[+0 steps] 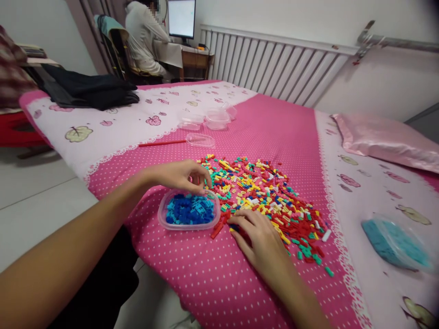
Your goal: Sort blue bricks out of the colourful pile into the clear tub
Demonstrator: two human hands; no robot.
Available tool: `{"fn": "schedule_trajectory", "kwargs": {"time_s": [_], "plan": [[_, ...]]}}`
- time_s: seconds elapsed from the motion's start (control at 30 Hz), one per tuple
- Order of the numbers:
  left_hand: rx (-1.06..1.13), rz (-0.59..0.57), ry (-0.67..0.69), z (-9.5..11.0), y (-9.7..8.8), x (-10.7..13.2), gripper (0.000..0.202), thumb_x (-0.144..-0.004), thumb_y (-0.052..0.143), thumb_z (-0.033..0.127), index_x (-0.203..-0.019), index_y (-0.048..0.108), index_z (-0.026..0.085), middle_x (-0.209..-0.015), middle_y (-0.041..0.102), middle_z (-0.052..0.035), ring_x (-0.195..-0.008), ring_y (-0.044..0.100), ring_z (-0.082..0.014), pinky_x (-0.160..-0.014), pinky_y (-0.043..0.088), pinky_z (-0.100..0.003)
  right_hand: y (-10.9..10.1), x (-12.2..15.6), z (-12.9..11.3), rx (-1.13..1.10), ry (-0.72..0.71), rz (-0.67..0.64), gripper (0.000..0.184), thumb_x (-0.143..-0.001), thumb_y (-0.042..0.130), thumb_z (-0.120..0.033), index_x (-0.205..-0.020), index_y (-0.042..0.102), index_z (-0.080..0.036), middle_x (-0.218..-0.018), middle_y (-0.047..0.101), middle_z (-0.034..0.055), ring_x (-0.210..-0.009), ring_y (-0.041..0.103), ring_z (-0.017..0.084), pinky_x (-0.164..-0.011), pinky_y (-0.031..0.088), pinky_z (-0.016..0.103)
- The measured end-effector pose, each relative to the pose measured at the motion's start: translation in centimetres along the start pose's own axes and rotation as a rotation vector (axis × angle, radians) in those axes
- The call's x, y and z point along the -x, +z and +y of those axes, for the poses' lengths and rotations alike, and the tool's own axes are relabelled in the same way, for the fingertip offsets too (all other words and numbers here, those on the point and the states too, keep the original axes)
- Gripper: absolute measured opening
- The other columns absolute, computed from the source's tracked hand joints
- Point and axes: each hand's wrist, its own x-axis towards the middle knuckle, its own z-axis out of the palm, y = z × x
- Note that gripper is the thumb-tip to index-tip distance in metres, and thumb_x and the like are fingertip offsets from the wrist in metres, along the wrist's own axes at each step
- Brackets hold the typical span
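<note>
My left hand (185, 176) hovers at the far rim of a clear plastic tub (162, 218), its fingers curled toward the thumb. Whatever may be between those fingertips is hidden. Blue building bricks (190, 210) in dark and lighter shades lie inside the tub. Beside it spreads a loose heap of small building bricks (260, 187) in red, yellow, green, pink, white and blue. At the heap's near edge rests my right hand (260, 233), thumb and forefinger closed around a dark blue brick (234, 226). Red bricks (217, 228) lie between the tub and this hand.
Clear empty tubs (216, 119) and a lid (200, 140) by a red stick (163, 143) lie farther back on the bed (284, 114). A lidded tub of turquoise pieces (394, 242) sits right, near a pillow (387, 141). Dark clothing (92, 87) lies left; a person (144, 36) sits at a desk.
</note>
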Motion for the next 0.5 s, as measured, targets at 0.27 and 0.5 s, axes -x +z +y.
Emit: {"fn": "schedule_trajectory", "kwargs": {"time_s": [0.27, 0.5], "plan": [[-0.023, 0.011, 0.027, 0.45, 0.40, -0.15, 0.029, -0.089, 0.068, 0.040, -0.103, 0.072, 0.015, -0.082, 0.073, -0.0055, -0.067, 0.066, -0.0136, -0.059, 0.047, -0.018, -0.20, -0.16, 0.15, -0.034, 0.057, -0.024, 0.010, -0.093, 0.058, -0.014, -0.098, 0.060, -0.021, -0.099, 0.066, 0.0069, -0.091, 0.062, 0.026, -0.081, 0.052, 0.042], [-0.050, 0.007, 0.034, 0.55, 0.64, -0.23, 0.030, -0.091, 0.066, 0.039, -0.107, 0.072, 0.015, -0.086, 0.074, -0.0067, -0.072, 0.067, -0.0144, -0.062, 0.049, -0.019, -0.02, 0.02, 0.58, -0.073, 0.081, 0.037, 0.019, -0.093, 0.051, -0.011, -0.106, 0.059, -0.022, -0.101, 0.069, 0.0074, -0.092, 0.062, 0.026, -0.082, 0.050, 0.043]]}}
